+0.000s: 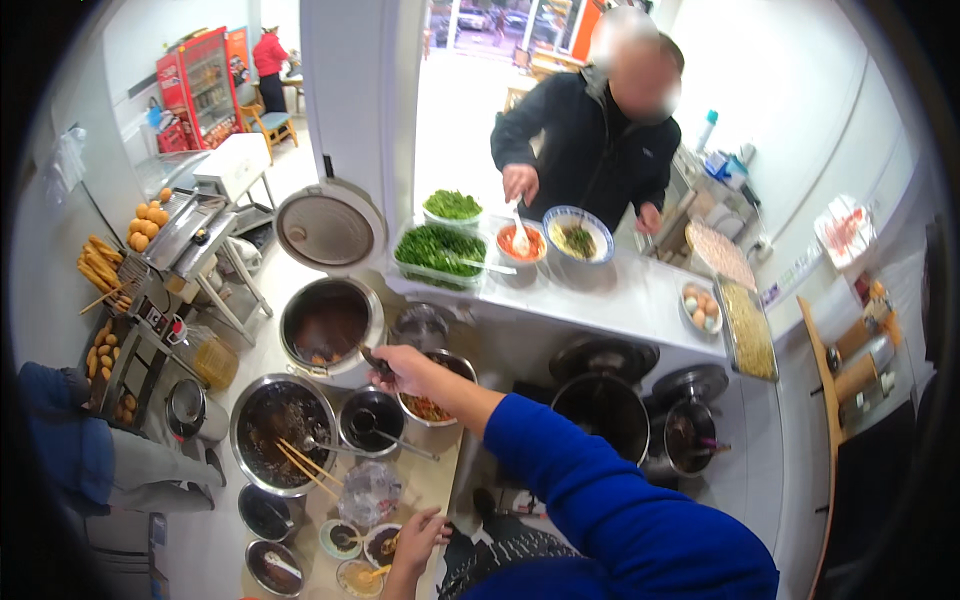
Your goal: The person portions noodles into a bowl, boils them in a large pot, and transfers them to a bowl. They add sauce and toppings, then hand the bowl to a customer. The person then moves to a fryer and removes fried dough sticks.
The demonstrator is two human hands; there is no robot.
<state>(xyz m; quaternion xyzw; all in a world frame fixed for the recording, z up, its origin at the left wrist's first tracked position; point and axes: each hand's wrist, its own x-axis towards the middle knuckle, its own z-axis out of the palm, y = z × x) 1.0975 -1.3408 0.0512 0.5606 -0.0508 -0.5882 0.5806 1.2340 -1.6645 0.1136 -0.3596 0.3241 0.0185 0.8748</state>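
Note:
My right hand [403,369], at the end of a blue sleeve, grips the dark handle [375,363] of a utensil. It is beside the rim of a deep cooker pot [330,319] of brown broth, whose lid [330,229] stands raised. The utensil's far end is hard to make out. Below my right forearm sits a metal bowl of chopped, mixed food [429,409], partly covered by the arm. My left hand [421,541] hovers low, fingers loosely apart and holding nothing visible. Near it are small bowls of dark sauce [382,544] and yellow paste [361,577].
A wide pot of dark liquid [281,431] holds chopsticks [304,461] and a ladle. Across the counter [637,300], a person [592,142] spoons from a red-sauce bowl [520,243] beside a noodle bowl [577,235]. Chopped greens [440,255] stand left. Another person [67,442] is far left.

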